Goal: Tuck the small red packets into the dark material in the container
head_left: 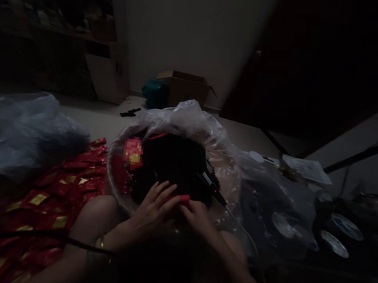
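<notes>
Both hands meet over the near side of a round basin lined with clear plastic (109,168). A small red packet (184,199) is between them. My left hand (155,204) has its fingers curved over the packet's left part. My right hand (198,215) pinches its right end; part of the packet is hidden under the fingers. A dark, loose heap (175,163) fills the basin. On its right side lies a slim black corded tool (215,191) with a white label and a tiny red light. A red and yellow pixelated patch (133,152) shows at the basin's left.
Many red and gold packets (63,185) cover the floor at left, beside a clear plastic bag (28,133). An open cardboard box (189,87) stands by the wall. At right are plastic sheeting (271,204) and patterned dishes (346,226). The room is dim.
</notes>
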Demonstrator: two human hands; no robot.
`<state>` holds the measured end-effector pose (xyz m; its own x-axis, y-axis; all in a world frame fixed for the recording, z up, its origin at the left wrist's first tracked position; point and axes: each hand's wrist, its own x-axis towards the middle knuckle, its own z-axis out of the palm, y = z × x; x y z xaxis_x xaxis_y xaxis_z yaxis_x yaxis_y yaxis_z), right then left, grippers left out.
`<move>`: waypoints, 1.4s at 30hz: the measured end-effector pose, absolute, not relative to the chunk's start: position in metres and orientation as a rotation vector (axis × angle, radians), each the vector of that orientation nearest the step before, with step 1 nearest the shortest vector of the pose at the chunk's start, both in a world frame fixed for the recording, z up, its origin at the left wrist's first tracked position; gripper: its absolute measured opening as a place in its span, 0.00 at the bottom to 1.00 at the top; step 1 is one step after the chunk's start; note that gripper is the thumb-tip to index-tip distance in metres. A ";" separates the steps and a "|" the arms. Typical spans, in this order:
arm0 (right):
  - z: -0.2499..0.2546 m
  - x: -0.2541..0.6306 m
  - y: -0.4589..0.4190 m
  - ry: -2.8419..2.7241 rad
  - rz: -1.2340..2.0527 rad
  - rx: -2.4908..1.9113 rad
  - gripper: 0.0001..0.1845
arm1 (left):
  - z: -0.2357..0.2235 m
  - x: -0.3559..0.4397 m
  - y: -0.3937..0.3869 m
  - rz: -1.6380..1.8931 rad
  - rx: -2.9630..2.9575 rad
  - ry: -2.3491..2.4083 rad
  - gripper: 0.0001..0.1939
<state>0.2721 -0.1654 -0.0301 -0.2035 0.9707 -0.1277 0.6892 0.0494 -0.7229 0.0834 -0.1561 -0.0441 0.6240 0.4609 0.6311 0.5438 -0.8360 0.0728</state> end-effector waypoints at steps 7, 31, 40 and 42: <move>-0.040 0.273 -0.167 -1.240 1.521 -1.268 0.23 | -0.033 0.088 -0.146 -0.438 -2.735 -1.130 0.21; 0.006 0.189 -0.084 -0.753 2.073 -0.892 0.28 | 0.003 0.044 -0.069 -0.380 -2.759 -1.176 0.21; 0.010 0.187 -0.071 -0.968 2.110 -0.898 0.40 | -0.006 0.035 -0.049 -0.440 -2.786 -1.204 0.26; 0.009 0.187 -0.069 -1.012 2.088 -0.915 0.40 | -0.006 0.033 -0.045 -0.442 -2.815 -1.183 0.22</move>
